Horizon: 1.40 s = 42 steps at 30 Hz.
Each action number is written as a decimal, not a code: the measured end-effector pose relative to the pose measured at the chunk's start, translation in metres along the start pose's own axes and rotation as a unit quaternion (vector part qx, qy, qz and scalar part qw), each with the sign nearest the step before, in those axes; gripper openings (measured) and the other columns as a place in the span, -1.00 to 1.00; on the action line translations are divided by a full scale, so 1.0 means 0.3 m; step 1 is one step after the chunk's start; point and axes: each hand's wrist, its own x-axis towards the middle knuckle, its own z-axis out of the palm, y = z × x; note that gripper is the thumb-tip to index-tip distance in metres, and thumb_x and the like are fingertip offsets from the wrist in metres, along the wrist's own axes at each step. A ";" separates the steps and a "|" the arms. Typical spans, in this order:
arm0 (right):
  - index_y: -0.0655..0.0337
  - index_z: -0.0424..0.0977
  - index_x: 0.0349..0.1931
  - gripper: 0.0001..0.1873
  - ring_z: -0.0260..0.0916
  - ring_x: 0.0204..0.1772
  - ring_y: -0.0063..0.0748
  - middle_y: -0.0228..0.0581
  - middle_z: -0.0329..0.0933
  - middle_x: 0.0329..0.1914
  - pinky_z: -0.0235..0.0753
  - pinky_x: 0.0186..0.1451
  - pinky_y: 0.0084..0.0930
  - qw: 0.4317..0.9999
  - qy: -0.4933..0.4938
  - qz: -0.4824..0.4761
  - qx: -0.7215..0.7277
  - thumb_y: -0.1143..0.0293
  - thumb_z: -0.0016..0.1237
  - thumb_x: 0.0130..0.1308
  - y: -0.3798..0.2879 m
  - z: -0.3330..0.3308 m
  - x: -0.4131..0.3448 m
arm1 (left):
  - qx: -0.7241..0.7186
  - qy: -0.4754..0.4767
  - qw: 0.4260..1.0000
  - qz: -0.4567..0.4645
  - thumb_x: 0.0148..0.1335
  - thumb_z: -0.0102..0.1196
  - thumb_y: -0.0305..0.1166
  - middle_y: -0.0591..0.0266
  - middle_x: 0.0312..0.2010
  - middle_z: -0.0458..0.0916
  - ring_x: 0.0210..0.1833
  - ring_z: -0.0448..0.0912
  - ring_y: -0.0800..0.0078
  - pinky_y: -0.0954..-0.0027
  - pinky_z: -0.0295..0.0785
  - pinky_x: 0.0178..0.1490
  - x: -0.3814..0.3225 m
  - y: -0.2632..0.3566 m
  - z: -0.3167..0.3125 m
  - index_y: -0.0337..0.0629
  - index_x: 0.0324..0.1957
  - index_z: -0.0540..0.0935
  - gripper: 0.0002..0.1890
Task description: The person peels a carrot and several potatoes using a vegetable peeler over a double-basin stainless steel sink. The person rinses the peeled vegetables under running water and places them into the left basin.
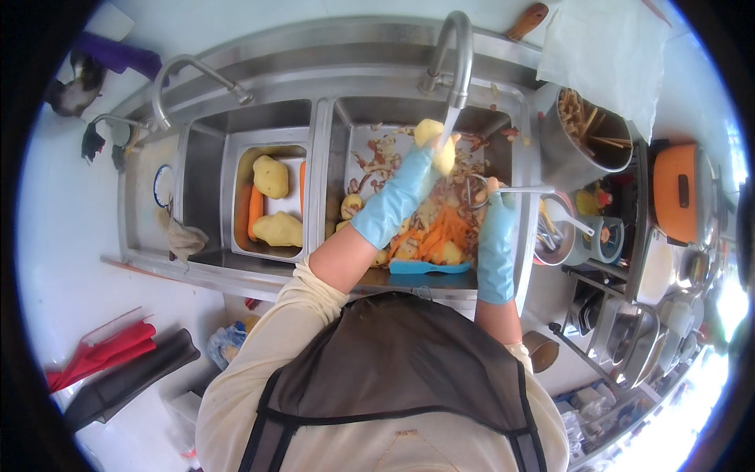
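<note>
My left hand (426, 162), in a blue glove, grips a peeled potato (429, 132) under water running from the right faucet (462, 65). To its right, my right hand (498, 197), gloved alike, holds a peeler (528, 189) with a pale handle above the right sink basin. Potato peelings (380, 156) and orange carrot peelings (439, 233) cover much of that basin's bottom. Several potatoes (352, 205) lie among them, and a blue-handled tool (429, 267) rests near the front edge. In the left basin a metal pan (269, 255) holds peeled potatoes (278, 229) and carrots (255, 211).
A second faucet (197, 62) arches over the left basin. Right of the sink stand a metal pot of wooden chopsticks (581, 121) and a bowl of utensils (554, 236). A rack with pans (625, 330) is farther right. A cloth (187, 239) hangs at the sink's left side.
</note>
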 end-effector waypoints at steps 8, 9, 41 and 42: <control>0.31 0.45 -0.20 -0.79 0.20 -0.69 -0.73 -0.38 0.45 -0.60 0.18 -0.67 -0.77 0.994 -0.110 0.020 -0.015 0.34 -0.11 0.32 0.002 0.068 -0.037 | 0.312 0.121 0.931 0.146 0.00 0.26 -0.42 0.21 -0.21 0.53 -0.31 0.57 0.48 0.52 0.57 -0.32 -0.134 0.203 -0.236 -0.17 0.08 0.40 -0.45; 0.31 0.46 -0.18 -0.78 0.22 -0.67 -0.74 -0.38 0.46 -0.59 0.20 -0.66 -0.77 0.992 -0.123 0.030 -0.010 0.34 -0.11 0.32 0.012 0.074 -0.036 | 0.290 0.183 0.931 0.121 0.06 0.24 -0.35 0.17 -0.25 0.56 -0.36 0.59 0.45 0.51 0.58 -0.35 -0.192 0.257 -0.282 -0.17 0.09 0.39 -0.48; 0.20 0.48 -0.17 -0.75 0.21 -0.72 -0.76 -0.45 0.48 -0.57 0.17 -0.71 -0.81 0.985 -0.030 0.151 -0.077 0.23 -0.06 0.29 0.233 -0.058 -0.037 | 0.797 -0.086 0.569 -0.181 -0.19 0.30 -0.15 -0.13 -0.12 0.51 -0.11 0.53 0.02 0.21 0.38 0.04 -0.168 -0.403 -0.550 -0.29 0.24 0.17 -0.07; 0.20 0.49 -0.17 -0.77 0.21 -0.73 -0.76 -0.45 0.48 -0.57 0.17 -0.71 -0.81 0.986 -0.034 0.148 -0.076 0.25 -0.06 0.29 0.231 -0.054 -0.033 | 0.790 -0.086 0.576 -0.192 -0.19 0.30 -0.15 -0.13 -0.14 0.52 -0.12 0.53 0.02 0.20 0.39 0.02 -0.162 -0.395 -0.536 -0.28 0.22 0.20 -0.10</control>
